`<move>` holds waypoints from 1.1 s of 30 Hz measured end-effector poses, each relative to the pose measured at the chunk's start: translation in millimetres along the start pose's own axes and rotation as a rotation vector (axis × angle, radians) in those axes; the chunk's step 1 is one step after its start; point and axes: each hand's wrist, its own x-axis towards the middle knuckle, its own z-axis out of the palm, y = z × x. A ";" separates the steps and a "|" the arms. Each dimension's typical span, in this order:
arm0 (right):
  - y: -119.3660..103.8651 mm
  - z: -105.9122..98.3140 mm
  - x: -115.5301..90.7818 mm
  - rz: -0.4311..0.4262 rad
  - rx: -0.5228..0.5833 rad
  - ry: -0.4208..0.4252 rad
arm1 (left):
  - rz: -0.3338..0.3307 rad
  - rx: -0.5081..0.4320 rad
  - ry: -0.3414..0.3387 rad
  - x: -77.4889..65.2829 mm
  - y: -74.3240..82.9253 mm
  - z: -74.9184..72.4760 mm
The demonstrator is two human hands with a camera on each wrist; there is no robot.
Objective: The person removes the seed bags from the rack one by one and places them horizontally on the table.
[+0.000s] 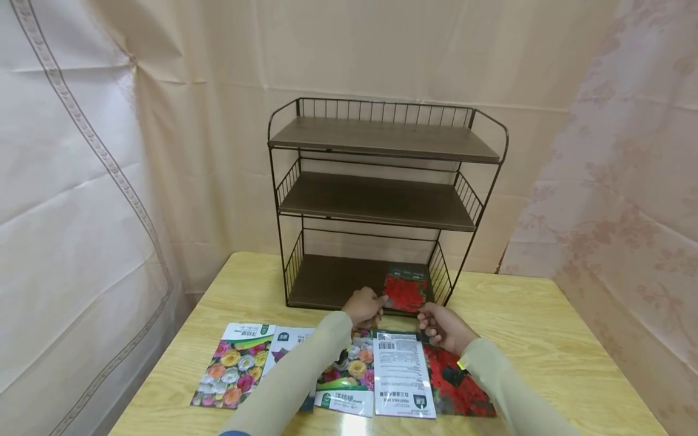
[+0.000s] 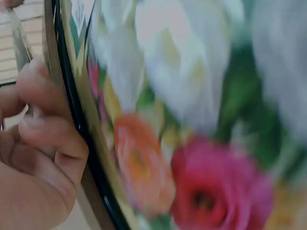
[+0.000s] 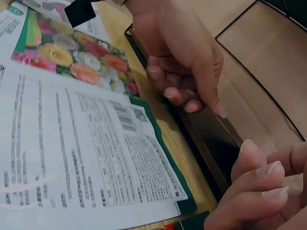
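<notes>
A red-flower seed packet (image 1: 405,292) lies over the front right of the rack's bottom shelf (image 1: 338,281). My left hand (image 1: 364,306) pinches its near left corner. At the near right corner, my right hand (image 1: 446,326) grips the packet between thumb and fingers. In the left wrist view, the left hand's curled fingers (image 2: 53,134) are beside a thin edge. The right wrist view shows both hands, the left hand (image 3: 180,57) above and the right hand (image 3: 264,191) at lower right; the held packet cannot be made out there.
A three-tier wire rack (image 1: 376,209) stands at the table's back. Before it lie several seed packets: a mixed-flower one (image 1: 234,366), one partly under the left sleeve (image 1: 283,345), another mixed-flower one (image 1: 349,393), a white text-side one (image 1: 403,375) and a red-flower one (image 1: 463,387).
</notes>
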 end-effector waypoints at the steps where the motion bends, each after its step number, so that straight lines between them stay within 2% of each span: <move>1: 1.4 -0.3 0.5 0.006 -0.007 0.001 | 0.002 -0.033 -0.008 0.5 -1.3 2.4; 3: 3.9 0.0 0.8 0.014 -0.008 0.009 | 0.007 -0.037 -0.009 -0.1 -1.7 6.1; 8: 6.9 0.4 1.1 0.008 -0.022 0.008 | 0.042 0.040 -0.013 0.1 -4.4 10.2; 14: 7.4 2.3 1.7 -0.024 -0.093 0.035 | 0.076 0.098 0.001 1.5 -4.7 10.5; 21: 4.3 5.1 -0.9 -0.044 -0.111 0.036 | 0.086 0.156 0.019 -0.9 -2.1 11.7; 25: 4.0 6.6 -1.9 -0.051 -0.171 0.063 | 0.109 0.184 0.045 -2.9 -2.5 13.5; 33: 8.4 7.9 -2.8 -0.079 -0.241 0.109 | 0.139 0.205 0.039 -9.2 -0.2 14.9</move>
